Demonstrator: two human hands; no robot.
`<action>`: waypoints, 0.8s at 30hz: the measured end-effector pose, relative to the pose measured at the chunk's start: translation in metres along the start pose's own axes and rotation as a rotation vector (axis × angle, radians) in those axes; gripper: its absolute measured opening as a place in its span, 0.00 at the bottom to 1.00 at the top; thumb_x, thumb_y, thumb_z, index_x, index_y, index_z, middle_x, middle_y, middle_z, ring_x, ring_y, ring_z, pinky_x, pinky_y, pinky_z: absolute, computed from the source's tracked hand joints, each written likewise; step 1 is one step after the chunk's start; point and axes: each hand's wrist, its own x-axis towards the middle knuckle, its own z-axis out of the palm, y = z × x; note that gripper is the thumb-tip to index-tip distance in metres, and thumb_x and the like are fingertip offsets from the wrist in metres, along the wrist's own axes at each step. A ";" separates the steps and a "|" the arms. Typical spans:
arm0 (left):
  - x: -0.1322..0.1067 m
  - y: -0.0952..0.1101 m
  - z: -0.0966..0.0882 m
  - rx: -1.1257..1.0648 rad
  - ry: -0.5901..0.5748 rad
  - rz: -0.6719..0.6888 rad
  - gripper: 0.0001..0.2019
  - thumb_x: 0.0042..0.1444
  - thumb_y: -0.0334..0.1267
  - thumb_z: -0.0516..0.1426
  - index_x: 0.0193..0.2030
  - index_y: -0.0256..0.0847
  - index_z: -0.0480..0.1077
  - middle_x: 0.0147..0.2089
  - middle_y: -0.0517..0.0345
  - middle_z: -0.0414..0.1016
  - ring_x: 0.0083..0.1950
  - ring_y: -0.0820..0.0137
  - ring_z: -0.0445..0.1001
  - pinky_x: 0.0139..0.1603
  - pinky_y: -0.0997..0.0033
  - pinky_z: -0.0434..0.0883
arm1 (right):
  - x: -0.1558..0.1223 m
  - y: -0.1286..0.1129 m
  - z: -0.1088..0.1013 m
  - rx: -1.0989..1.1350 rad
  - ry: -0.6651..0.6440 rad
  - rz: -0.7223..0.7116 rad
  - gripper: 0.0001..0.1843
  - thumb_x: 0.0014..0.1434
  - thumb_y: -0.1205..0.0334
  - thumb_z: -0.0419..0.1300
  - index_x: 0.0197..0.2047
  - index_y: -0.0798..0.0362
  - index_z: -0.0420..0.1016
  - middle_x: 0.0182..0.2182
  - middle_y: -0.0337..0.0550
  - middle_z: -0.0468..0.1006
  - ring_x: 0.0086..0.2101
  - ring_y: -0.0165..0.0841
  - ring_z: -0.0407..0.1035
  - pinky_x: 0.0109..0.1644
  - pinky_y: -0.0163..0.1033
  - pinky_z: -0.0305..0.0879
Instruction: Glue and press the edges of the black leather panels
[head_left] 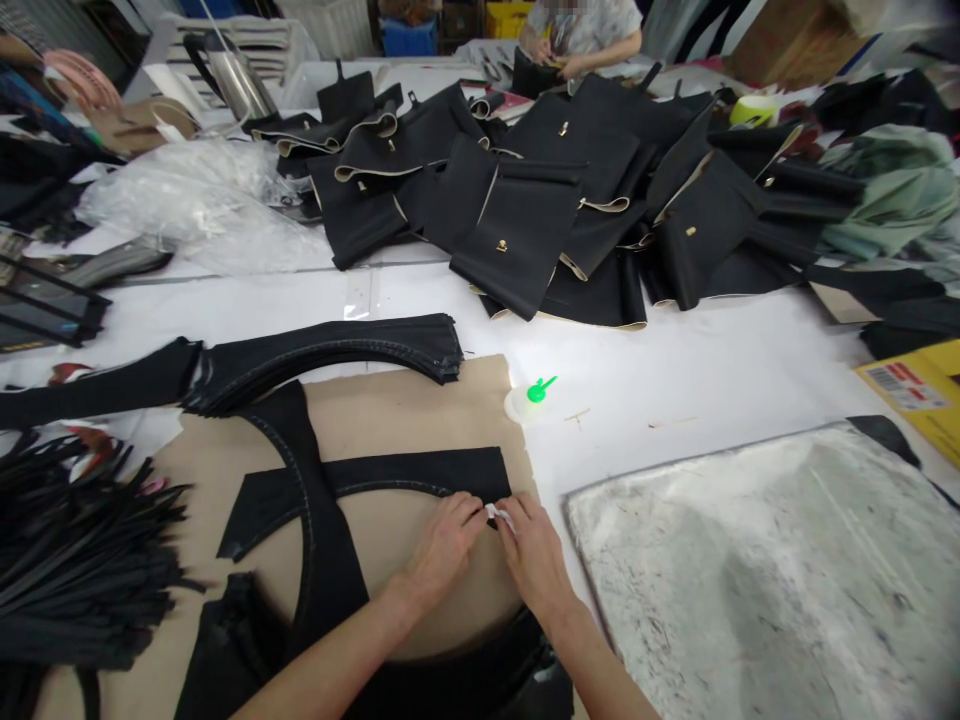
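My left hand point(448, 540) and my right hand point(534, 555) meet at the right end of a curved black panel point(420, 467), fingers bent and pinched close together. Between the fingertips shows a small crumpled white strip point(491, 511), which both hands appear to grip. The panel lies on brown paper point(405, 410) with its inner curve facing me, a pale line running along that edge. A second curved black panel point(319, 520) crosses over its left part. Just beyond my right hand stands a small white bottle point(517, 404) with a green cap.
Stacked curved black panels point(337, 345) lie behind the paper. Black strips point(82, 560) are heaped at left, and a stained whitish slab point(765, 570) lies at right. Across the table are piled black pieces with metal clasps point(525, 220), plastic bags point(202, 200) and a seated person point(581, 40).
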 end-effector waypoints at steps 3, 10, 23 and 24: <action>-0.007 -0.004 0.009 0.030 0.024 0.073 0.12 0.61 0.27 0.50 0.49 0.36 0.69 0.47 0.50 0.74 0.50 0.65 0.69 0.51 0.59 0.73 | 0.002 0.004 0.004 -0.180 -0.015 0.009 0.11 0.63 0.69 0.47 0.39 0.50 0.69 0.38 0.43 0.69 0.39 0.37 0.65 0.44 0.43 0.61; -0.013 -0.005 0.016 0.073 0.004 0.098 0.18 0.59 0.26 0.50 0.55 0.36 0.67 0.53 0.50 0.73 0.55 0.62 0.69 0.57 0.57 0.70 | 0.000 0.019 -0.005 -0.197 0.150 0.081 0.07 0.61 0.70 0.49 0.41 0.53 0.67 0.38 0.45 0.67 0.39 0.38 0.65 0.43 0.44 0.63; -0.017 -0.005 0.018 0.129 -0.013 0.089 0.19 0.58 0.26 0.50 0.56 0.38 0.67 0.57 0.49 0.70 0.56 0.61 0.68 0.59 0.56 0.68 | 0.005 0.035 -0.028 -0.136 0.123 -0.104 0.12 0.60 0.72 0.48 0.43 0.53 0.69 0.42 0.47 0.66 0.42 0.37 0.64 0.48 0.44 0.65; -0.018 -0.005 0.018 0.127 -0.017 0.086 0.19 0.59 0.26 0.50 0.56 0.38 0.66 0.57 0.48 0.70 0.57 0.62 0.68 0.60 0.55 0.68 | 0.005 0.030 -0.025 -0.102 0.100 -0.150 0.14 0.61 0.72 0.47 0.46 0.52 0.69 0.44 0.46 0.66 0.44 0.36 0.64 0.50 0.43 0.64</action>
